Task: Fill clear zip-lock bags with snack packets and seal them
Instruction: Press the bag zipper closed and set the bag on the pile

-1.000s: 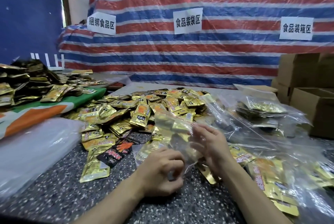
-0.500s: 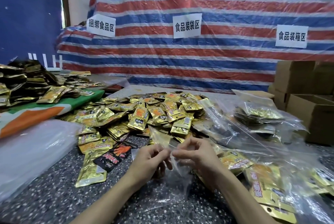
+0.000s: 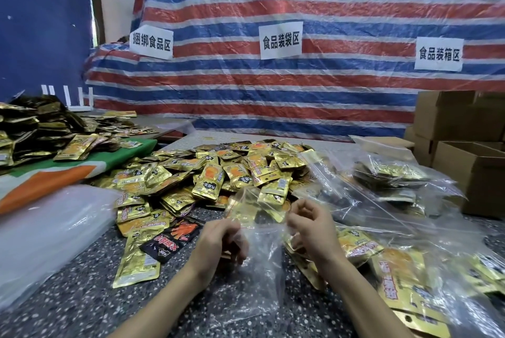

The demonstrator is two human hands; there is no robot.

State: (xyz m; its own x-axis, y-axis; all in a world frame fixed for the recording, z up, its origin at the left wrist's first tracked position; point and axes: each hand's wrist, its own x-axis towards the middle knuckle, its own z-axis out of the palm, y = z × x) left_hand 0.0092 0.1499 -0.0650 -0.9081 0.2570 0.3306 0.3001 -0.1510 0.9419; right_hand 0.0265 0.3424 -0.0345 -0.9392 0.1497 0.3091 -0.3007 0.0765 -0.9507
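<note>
A clear zip-lock bag [image 3: 257,275] hangs between my two hands over the speckled table, its mouth held up and its body drooping toward me. My left hand [image 3: 221,242] pinches the left side of the bag's mouth. My right hand [image 3: 311,224] pinches the right side, fingers curled. The mouth is pulled apart a little. I see no packet inside the bag. A big heap of gold snack packets [image 3: 218,173] lies just beyond my hands. One black packet [image 3: 172,239] lies left of my left hand.
Filled clear bags [image 3: 388,179] pile up at the right, with more gold packets [image 3: 399,269] under plastic by my right arm. Cardboard boxes [image 3: 464,168] stand far right. A stack of clear plastic [image 3: 49,228] lies at left, dark packets [image 3: 27,130] behind it.
My hands have drawn apart, spreading the bag's mouth wider. One second ago the bag was held higher and crumpled between them; now it hangs lower over the table.
</note>
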